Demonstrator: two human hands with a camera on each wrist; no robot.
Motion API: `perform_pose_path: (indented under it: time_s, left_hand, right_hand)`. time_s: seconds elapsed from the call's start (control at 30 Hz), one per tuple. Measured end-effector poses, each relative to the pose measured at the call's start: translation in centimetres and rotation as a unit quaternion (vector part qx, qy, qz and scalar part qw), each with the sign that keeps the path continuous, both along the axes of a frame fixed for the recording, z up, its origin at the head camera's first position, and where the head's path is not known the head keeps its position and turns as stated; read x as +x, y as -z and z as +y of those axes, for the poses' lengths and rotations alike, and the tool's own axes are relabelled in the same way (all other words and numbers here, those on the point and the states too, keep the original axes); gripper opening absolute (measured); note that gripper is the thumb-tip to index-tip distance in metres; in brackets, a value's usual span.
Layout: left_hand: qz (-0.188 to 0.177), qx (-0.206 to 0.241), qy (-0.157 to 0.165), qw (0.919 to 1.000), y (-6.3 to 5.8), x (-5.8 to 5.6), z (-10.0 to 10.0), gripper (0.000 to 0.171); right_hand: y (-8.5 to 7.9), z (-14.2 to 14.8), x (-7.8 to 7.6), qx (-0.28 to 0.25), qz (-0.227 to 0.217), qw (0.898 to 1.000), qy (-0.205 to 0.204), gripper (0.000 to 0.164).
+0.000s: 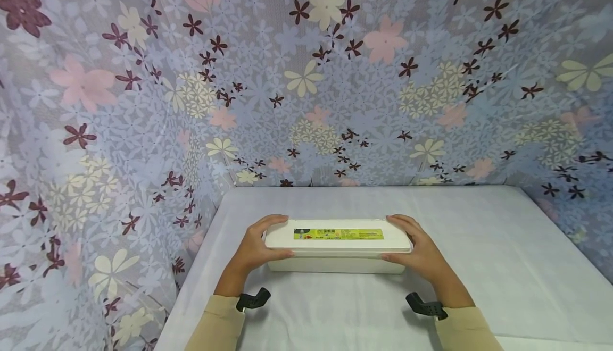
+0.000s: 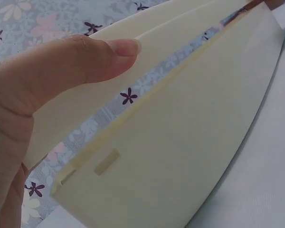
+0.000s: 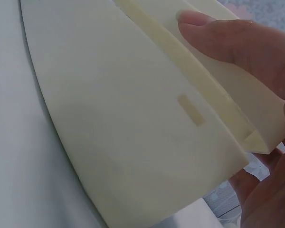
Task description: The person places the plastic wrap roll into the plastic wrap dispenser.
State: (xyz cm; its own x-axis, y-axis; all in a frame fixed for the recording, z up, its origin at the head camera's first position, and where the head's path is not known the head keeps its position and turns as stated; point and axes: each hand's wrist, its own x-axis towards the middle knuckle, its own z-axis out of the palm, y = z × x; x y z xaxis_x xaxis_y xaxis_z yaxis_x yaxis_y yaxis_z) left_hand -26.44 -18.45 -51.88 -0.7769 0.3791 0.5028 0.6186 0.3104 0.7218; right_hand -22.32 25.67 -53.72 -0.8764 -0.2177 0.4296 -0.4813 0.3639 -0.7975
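A long white box stands on the bed-like white surface, its lid (image 1: 335, 245) raised off its base (image 1: 335, 266). On the lid is a green and yellow label (image 1: 373, 234). My left hand (image 1: 253, 247) grips the lid's left end, with the thumb (image 2: 104, 59) along the front side and the fingers at the back edge. At the other end my right hand (image 1: 422, 250) holds it the same way, thumb (image 3: 223, 35) on the front side. Both wrist views show a gap between lid and base; the base's inside is mostly hidden.
White cloth (image 1: 330, 308) covers the flat surface under the box. A floral curtain (image 1: 306, 101) hangs behind it and along the left side. Black straps with mounts (image 1: 254, 300) sit on both wrists, over beige sleeves (image 1: 217, 324).
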Motion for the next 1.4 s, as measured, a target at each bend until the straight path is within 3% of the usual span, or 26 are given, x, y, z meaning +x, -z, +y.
perform_pose_path:
  time_s: [0.27, 0.5, 1.4]
  left_hand:
    - [-0.007, -0.009, 0.008, 0.9999, 0.4, -0.3, -0.2, 0.078]
    - [0.009, -0.021, 0.021, 0.9995, 0.8, -0.5, -0.4, 0.074]
    - [-0.008, -0.040, 0.018, 0.9990, 1.5, 0.0, -0.5, 0.072]
  right_hand:
    - [-0.9, -0.8, 0.7, 0.001, -0.001, 1.000, 0.006, 0.094]
    - [0.8, -0.3, -0.1, -0.022, 0.019, 0.999, -0.020, 0.095]
    - [0.7, -0.2, 0.3, -0.045, 0.003, 0.998, -0.033, 0.092]
